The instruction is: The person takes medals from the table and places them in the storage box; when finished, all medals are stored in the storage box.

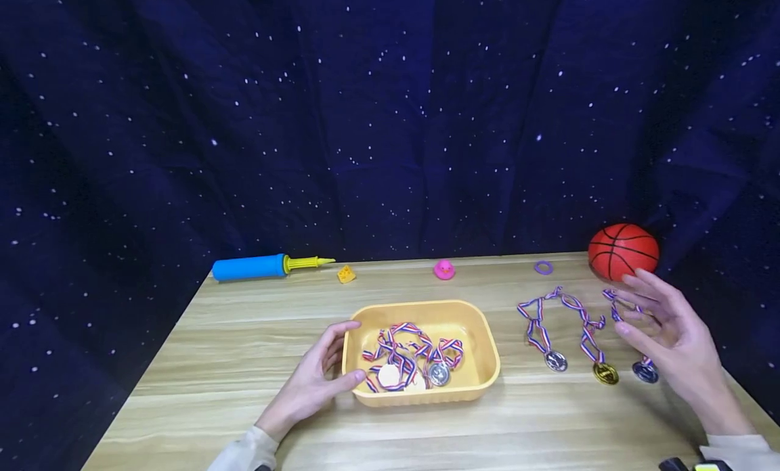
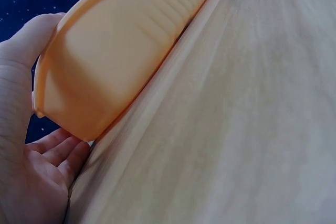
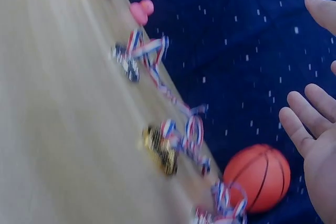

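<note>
My left hand [image 1: 317, 373] holds the left end of a yellow plastic basin [image 1: 487, 346], the thumb over its rim. In the left wrist view the fingers [image 2: 62, 150] lie by the basin's lower end. Inside it are a silver medal [image 1: 439, 373], a pale disc [image 1: 388, 375] and another partly covered one, among tangled striped ribbons. My right hand [image 1: 673, 329] hovers with spread fingers at the right, holding nothing. Near it lie a silver medal [image 1: 556, 361], a gold medal [image 1: 606, 373] and another silver medal [image 1: 644, 371], whose ribbon the hand partly hides.
A red basketball [image 1: 623, 252] sits at the back right corner. Along the back edge are a purple ring [image 1: 544, 267], a pink rubber duck [image 1: 444, 269], a small yellow toy [image 1: 346, 274] and a blue hand pump [image 1: 250, 267]. A dark starry curtain [image 1: 390, 119] hangs behind the table.
</note>
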Demonstrator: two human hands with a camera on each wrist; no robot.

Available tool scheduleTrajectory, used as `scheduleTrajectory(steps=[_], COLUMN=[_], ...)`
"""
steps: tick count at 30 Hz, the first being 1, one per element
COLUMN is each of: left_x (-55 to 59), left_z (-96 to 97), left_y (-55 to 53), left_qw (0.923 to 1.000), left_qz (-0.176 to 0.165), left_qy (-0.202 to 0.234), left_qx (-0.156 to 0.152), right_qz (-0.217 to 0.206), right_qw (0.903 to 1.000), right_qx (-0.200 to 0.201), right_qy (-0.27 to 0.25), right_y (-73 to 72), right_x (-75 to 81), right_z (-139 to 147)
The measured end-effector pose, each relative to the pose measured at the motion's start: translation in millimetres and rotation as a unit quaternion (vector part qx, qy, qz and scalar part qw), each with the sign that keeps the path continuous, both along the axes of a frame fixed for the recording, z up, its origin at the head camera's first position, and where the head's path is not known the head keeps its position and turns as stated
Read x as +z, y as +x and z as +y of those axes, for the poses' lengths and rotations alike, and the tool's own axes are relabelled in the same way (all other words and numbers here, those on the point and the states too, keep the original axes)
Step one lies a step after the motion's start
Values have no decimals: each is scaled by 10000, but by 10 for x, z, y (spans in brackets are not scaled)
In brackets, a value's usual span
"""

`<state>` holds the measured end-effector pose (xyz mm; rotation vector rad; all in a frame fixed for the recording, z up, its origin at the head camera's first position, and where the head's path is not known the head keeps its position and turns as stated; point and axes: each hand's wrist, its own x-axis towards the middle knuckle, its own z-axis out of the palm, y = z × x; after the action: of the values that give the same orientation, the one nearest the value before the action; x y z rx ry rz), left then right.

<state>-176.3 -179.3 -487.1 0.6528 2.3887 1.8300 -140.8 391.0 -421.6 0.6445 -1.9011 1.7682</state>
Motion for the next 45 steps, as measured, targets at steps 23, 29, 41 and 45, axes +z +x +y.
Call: scheduleTrajectory(steps=[23, 29, 41, 45], left_x=[17, 4, 16, 23], left_z=[20, 14, 7, 7], left_y=[-10, -17, -4, 8], left_qw=[10000, 10000, 10000, 9999], left_qz=[-59, -48, -24, -84], left_qy=[-21, -47, -51, -68], left_qx=[40, 35, -6, 23], right_qz=[-1008, -1539, -1593, -1782], right_qw=[9454, 9146, 8858, 8796], right_qx=[-1820, -2132, -2386, -2360], right_qy=[2510, 3073, 3647, 3725], right_y=[200, 232, 263, 250], right_x=[-653, -708, -680, -658], right_z=[702, 766, 761, 746])
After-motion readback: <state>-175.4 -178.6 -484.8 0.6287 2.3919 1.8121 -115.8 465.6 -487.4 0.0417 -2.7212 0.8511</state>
